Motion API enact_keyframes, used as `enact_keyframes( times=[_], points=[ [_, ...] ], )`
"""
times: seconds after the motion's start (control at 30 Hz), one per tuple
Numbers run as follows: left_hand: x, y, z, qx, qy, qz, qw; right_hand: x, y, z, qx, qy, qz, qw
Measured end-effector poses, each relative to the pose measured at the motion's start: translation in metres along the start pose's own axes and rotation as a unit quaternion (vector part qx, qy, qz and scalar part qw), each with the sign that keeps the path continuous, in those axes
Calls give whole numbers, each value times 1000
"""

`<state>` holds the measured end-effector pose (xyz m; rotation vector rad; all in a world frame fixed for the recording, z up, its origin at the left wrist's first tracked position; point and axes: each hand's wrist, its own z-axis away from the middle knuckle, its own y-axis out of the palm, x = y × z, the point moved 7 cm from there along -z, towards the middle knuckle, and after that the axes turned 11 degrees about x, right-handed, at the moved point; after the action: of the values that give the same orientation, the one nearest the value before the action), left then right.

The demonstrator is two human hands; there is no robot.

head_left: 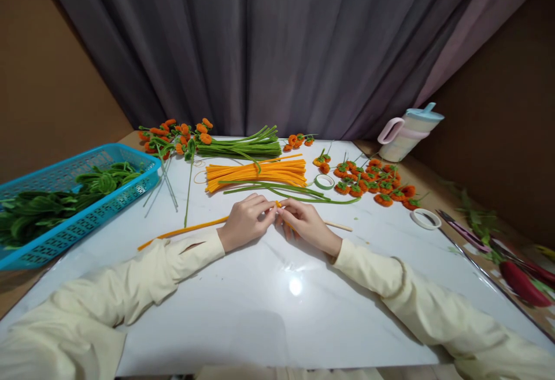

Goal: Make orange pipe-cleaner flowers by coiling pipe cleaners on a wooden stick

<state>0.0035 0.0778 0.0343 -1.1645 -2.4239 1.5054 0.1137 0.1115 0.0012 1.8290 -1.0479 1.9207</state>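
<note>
The person's left hand (248,222) and right hand (310,225) meet above the white tabletop (208,316), both pinching one orange chenille stem (191,229) — its length running out leftward — on the near side of the bundled orange stems (255,174).

And there's the dark grey, pleated fabric curtain (286,50) spanning the back, plain brown walls (52,67) flanking it, round glare (295,286) gleaming off the glossy white tabletop (208,322)!
</note>
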Motion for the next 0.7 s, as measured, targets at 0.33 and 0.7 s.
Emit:
enact_keyframes(
  times=[0.33,0.7],
  points=[
    [4,3,-1,13,-27,-1,1000,5,-1,2,-16,-2,21,1000],
    [1,1,-1,2,-5,-8,1000,10,-1,5,-23,-20,94,995]
  ],
)
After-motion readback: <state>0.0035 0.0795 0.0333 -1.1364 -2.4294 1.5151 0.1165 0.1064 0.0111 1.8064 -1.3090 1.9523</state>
